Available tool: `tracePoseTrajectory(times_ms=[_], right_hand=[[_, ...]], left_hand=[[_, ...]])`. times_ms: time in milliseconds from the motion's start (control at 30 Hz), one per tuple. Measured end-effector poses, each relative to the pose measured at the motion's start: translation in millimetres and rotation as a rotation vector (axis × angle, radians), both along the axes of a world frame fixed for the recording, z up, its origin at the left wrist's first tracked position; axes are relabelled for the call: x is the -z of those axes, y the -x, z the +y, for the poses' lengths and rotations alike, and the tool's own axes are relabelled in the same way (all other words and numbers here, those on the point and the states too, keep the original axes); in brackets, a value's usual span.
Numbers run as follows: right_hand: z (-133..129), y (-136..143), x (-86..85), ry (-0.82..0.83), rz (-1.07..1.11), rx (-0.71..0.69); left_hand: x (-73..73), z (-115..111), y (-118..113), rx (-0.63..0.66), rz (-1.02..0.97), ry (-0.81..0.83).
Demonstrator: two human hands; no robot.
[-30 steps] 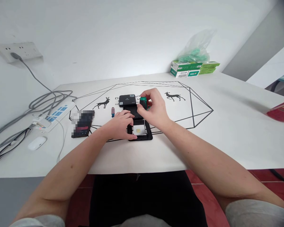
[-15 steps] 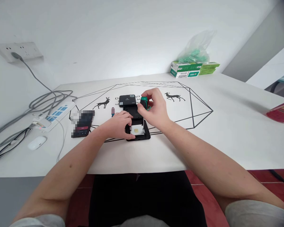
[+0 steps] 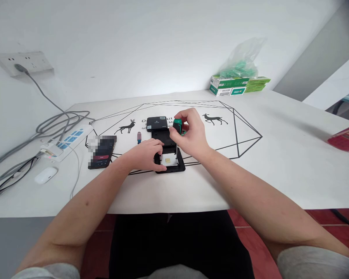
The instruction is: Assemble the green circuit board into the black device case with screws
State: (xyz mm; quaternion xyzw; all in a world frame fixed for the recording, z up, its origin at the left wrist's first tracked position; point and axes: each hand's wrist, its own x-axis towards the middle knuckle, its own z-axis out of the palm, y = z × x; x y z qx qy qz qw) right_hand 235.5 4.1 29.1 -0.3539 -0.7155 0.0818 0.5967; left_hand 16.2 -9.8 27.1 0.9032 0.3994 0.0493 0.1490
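Observation:
My right hand (image 3: 192, 133) grips a screwdriver (image 3: 177, 126) by its green and black handle. The shaft points down at the right side of an open black case (image 3: 178, 168), where a silvery plate with a gold square (image 3: 168, 160) shows inside. Round the left side of that case curls my left hand (image 3: 147, 154), its thumb pressed on the front edge. Behind the case lies a black tray-like part (image 3: 159, 136), partly hidden by my fingers. A flat black device with small labels (image 3: 157, 123) sits just beyond it.
Left of the case are a small screwdriver with a translucent handle (image 3: 139, 137) and a phone (image 3: 103, 153). Farther left lie a power strip (image 3: 72, 139), cables, a white earbud case (image 3: 46, 175) and glasses (image 3: 13, 177). Green-and-white boxes (image 3: 228, 86) stand by the wall.
Almost nothing differs. Both hands keep the same hold on the case and the screwdriver; the whole view has shifted very slightly.

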Motion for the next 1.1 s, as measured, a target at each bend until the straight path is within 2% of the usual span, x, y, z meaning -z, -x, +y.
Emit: tracePoseTrajectory(times_ms=[167,267,467,567,667,733,833,967,1100], right_hand=[[1,0,0.8,0.014,0.004,-0.013],[0,0,-1.0,0.055,0.024,-0.079],[7,-9,-9.8,0.274,0.201,-0.439],[12,-20,-17.1,0.380,0.207,-0.636],[12,-30,-22.7,0.553,0.183,-0.854],[12,-35,-23.4,0.658,0.192,-0.952],[17,-38,-20.3,0.660,0.202,-0.937],[27,-41,-17.7,0.455,0.120,-0.748],[26,-42,-21.3,0.359,0.067,-0.660]], left_hand=[[0.8,0,0,0.002,-0.025,0.002],[0.6,0,0,0.001,-0.018,0.011],[1.4,2,1,0.001,0.013,0.009],[3.6,3,2,0.013,0.006,-0.002],[5.2,4,3,0.025,-0.016,-0.021],[5.3,4,3,0.029,-0.024,-0.029],[4.2,4,3,0.036,-0.021,-0.031],[3.0,2,2,0.032,-0.016,-0.031],[4.1,2,2,0.028,-0.016,-0.022]])
